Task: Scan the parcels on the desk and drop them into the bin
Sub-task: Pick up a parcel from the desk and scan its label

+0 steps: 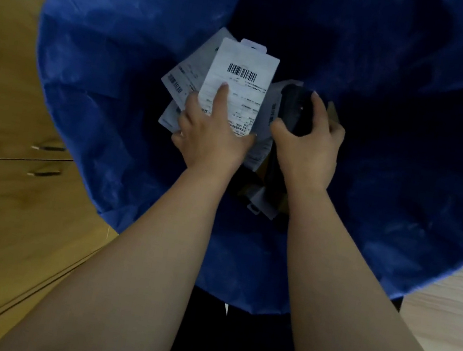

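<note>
I look straight down into a bin lined with a blue bag [113, 71]. My left hand [211, 139] holds a flat white parcel [240, 82] with a barcode label facing up, index finger laid along the label. My right hand [309, 148] grips a black handheld scanner [294, 106] just right of that parcel. Both hands are over the bin's opening. Several other white parcels [183, 76] lie below in the bin, partly hidden by my hands.
A wooden cabinet [10, 125] with two small handles stands to the left of the bin. Pale wood flooring [444, 315] shows at the lower right. The bin's dark inside is deep at the upper right.
</note>
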